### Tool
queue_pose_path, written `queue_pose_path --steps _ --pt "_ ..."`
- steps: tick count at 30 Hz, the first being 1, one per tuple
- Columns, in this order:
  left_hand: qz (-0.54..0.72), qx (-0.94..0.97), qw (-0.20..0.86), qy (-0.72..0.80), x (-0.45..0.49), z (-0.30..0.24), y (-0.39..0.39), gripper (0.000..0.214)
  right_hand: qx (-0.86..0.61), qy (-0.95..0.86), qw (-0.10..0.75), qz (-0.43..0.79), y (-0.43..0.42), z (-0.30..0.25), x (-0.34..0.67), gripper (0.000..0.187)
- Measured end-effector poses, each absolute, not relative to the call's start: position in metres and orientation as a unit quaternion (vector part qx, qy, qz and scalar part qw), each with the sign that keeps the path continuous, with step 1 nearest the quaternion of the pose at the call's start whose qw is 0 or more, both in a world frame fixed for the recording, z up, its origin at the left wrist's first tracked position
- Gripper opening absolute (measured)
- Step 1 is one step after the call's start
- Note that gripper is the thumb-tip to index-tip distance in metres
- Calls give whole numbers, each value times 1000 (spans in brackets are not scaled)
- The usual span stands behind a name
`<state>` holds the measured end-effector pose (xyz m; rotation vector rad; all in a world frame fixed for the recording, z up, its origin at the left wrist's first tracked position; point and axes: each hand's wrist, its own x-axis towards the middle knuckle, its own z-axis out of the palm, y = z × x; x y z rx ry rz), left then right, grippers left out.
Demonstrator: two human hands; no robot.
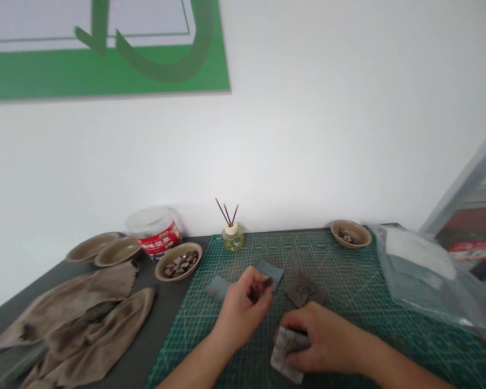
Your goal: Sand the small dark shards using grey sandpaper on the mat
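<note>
My left hand [243, 310] is closed, pinching a small dark stone [269, 282] between thumb and fingers above the mat. To its right and nearer to me, my right hand [322, 337] grips a worn, whitish-grey square of sandpaper [285, 351]; the fingers cover part of it. Beyond the hands, a blue-grey sandpaper piece [272, 273] and a brown one [305, 290] with a dark mark on it lie on the green cutting mat [308, 254]. Another grey piece [218, 288] rests just left of my left hand.
A bowl of stones [179, 262] stands left of the mat, near a red-labelled tub [156, 232] and two more bowls [119, 252]. Brown cloth [101, 346] lies front left. A reed diffuser [233, 236] and a small bowl [350, 234] stand at the back. A clear plastic bag [429, 281] lies right.
</note>
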<state>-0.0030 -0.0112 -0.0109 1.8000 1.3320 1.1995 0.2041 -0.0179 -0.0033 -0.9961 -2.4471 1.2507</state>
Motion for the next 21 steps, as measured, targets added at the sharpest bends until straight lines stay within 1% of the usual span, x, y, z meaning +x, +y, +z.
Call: queue_pose_path --steps 3,5,9,13,15,18,21 --pt "440 688 280 504 -2 -10 -13 10 -331 -848 113 398 -16 -4 204 17" --pt "431 698 269 505 -1 -8 -14 9 -332 -853 117 386 -15 -4 204 22" --pt "414 713 249 508 0 -5 -16 7 -334 -841 121 409 -13 -2 204 32" --pt "418 718 224 510 -2 -4 -14 6 -314 -836 95 439 -14 -2 205 32" --pt "427 715 218 509 -3 -4 -12 8 -307 -845 79 431 -15 -3 205 32" --pt "433 712 215 510 -4 -5 -11 9 -309 -877 78 358 -16 -6 205 32" --pt "428 716 215 508 -5 -7 -10 7 -315 -910 100 251 -16 -8 204 42"
